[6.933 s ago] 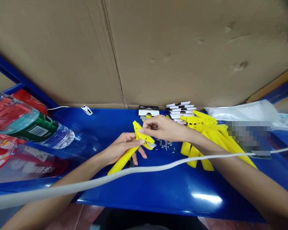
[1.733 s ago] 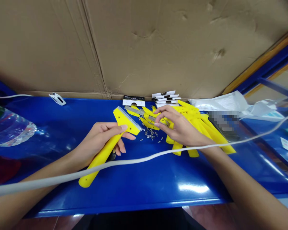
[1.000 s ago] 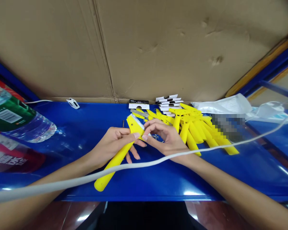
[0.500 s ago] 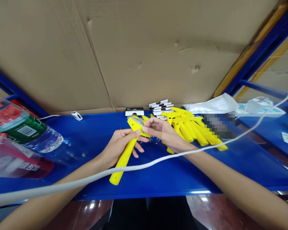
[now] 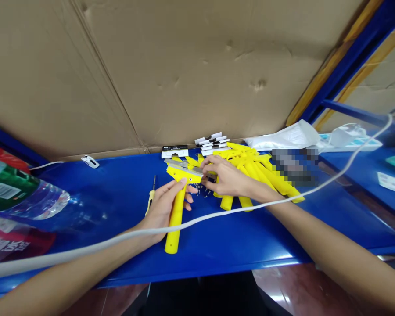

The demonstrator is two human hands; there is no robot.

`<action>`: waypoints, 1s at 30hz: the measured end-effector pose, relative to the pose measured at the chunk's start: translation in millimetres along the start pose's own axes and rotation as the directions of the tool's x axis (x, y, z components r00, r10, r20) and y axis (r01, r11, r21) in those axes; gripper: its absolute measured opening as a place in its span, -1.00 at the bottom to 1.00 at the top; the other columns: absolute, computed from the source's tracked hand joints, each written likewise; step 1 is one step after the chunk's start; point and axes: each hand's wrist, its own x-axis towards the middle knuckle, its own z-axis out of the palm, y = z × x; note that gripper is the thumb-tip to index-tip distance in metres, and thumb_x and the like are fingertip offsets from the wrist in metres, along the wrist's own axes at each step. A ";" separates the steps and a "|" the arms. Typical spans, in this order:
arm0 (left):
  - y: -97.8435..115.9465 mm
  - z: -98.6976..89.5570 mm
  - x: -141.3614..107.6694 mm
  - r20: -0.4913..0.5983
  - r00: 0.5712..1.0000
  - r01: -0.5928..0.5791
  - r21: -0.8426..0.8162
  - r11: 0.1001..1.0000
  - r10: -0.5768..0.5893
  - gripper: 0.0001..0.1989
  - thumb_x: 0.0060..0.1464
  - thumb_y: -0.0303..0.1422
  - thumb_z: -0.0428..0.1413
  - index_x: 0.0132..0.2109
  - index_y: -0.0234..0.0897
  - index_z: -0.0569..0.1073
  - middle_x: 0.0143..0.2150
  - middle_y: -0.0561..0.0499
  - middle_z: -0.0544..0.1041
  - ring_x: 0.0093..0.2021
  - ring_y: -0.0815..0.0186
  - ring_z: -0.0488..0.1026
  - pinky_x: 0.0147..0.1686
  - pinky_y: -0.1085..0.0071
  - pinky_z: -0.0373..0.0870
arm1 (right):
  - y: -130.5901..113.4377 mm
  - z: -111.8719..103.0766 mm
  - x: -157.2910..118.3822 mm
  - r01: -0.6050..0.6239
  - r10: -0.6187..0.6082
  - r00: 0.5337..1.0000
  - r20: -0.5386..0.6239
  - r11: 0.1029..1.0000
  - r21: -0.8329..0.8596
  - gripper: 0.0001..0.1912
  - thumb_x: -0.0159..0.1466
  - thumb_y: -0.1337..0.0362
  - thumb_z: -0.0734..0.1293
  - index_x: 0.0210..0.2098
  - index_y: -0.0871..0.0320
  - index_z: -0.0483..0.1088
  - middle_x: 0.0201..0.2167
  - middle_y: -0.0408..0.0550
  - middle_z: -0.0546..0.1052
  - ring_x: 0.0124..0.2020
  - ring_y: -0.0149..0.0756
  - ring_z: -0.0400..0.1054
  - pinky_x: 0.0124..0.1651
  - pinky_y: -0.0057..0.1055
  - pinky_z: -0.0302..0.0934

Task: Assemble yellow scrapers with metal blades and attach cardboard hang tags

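From the head camera, the left hand (image 5: 163, 207) closes around the handle of a yellow plastic scraper (image 5: 177, 215), which stands out toward the near side, its head at the far end. The fingers sit together on the handle, and the grip seems meant to steady the head for the other hand. Along the head's far edge lies a metal blade (image 5: 181, 163), angled slightly across it. The right hand (image 5: 225, 182) reaches in from the right, its fingertips (image 5: 206, 174) drawn close at the blade's right end. Whether they clamp the blade or only touch it, I cannot tell.

Just right of the head, small screws (image 5: 200, 191) lie scattered on the blue table (image 5: 233, 245) – within easy reach. A yellow-handled screwdriver (image 5: 150, 202) lies just left of the left hand. Farther right sits a heap of yellow scrapers (image 5: 250, 169), with a stack of white cards (image 5: 212, 139) beyond it. A white cable (image 5: 197, 223) crosses above both forearms.
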 end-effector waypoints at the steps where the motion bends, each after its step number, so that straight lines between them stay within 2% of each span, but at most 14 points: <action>1: -0.3 -5.6 3.3 0.003 1.000 -0.009 0.011 1.000 0.009 -0.65 0.14 -0.14 0.48 -0.25 -0.39 0.69 -0.28 -0.13 0.69 -0.46 0.37 0.50 -0.49 0.49 0.52 | -1.4 -0.2 -1.2 0.001 -0.001 1.000 0.023 1.000 -0.012 -0.95 0.33 0.32 0.48 -0.20 0.13 0.63 0.10 0.16 0.56 0.20 0.10 0.48 0.37 0.10 0.34; 5: 1.3 -21.2 10.1 0.061 0.998 -0.035 0.071 0.997 0.030 -0.60 0.20 -0.08 0.43 -0.28 -0.41 0.70 -0.39 -0.09 0.63 -0.50 0.38 0.48 -0.47 0.47 0.48 | -3.3 -0.7 -2.6 -0.001 0.005 0.996 0.084 0.999 -0.052 -0.90 0.32 0.28 0.54 -0.16 0.13 0.67 0.15 0.17 0.57 0.28 0.19 0.42 0.43 0.24 0.27; 9: 2.1 -26.1 5.7 0.120 0.992 -0.042 0.115 0.992 0.028 -0.65 0.32 -0.14 0.34 -0.26 -0.39 0.69 -0.41 -0.07 0.62 -0.47 0.37 0.51 -0.40 0.46 0.50 | -2.2 0.4 -3.9 0.009 -0.005 0.995 0.095 0.999 -0.039 -0.93 0.34 0.31 0.53 -0.17 0.08 0.69 0.15 0.14 0.58 0.28 0.22 0.43 0.40 0.35 0.26; 15: -3.7 -31.5 2.7 0.227 0.973 -0.097 0.211 0.973 0.048 -0.61 0.38 -0.10 0.30 -0.27 -0.36 0.70 -0.43 -0.08 0.65 -0.50 0.35 0.51 -0.40 0.41 0.51 | -3.3 3.7 -7.3 0.004 -0.001 0.995 0.104 0.999 -0.037 -0.88 0.31 0.40 0.50 -0.21 0.06 0.66 0.16 0.10 0.58 0.25 0.18 0.45 0.37 0.32 0.31; 21: -6.5 -33.3 5.9 0.235 0.971 -0.084 0.185 0.979 0.039 -0.62 0.40 -0.15 0.28 -0.26 -0.39 0.71 -0.45 -0.08 0.65 -0.53 0.37 0.51 -0.44 0.45 0.50 | -9.1 5.1 -10.1 0.009 -0.004 0.995 0.104 0.999 -0.042 -0.90 0.31 0.40 0.49 -0.20 0.09 0.62 0.17 0.13 0.58 0.27 0.19 0.43 0.36 0.27 0.33; 30: -7.4 -30.5 3.7 0.231 0.972 -0.077 0.171 0.982 0.036 -0.66 0.38 -0.18 0.30 -0.26 -0.40 0.70 -0.40 -0.12 0.69 -0.53 0.38 0.48 -0.49 0.45 0.49 | -12.3 6.0 -12.8 0.044 -0.034 0.992 0.119 0.995 -0.084 -0.89 0.35 0.42 0.42 -0.16 0.12 0.55 0.20 0.18 0.56 0.29 0.21 0.42 0.40 0.31 0.31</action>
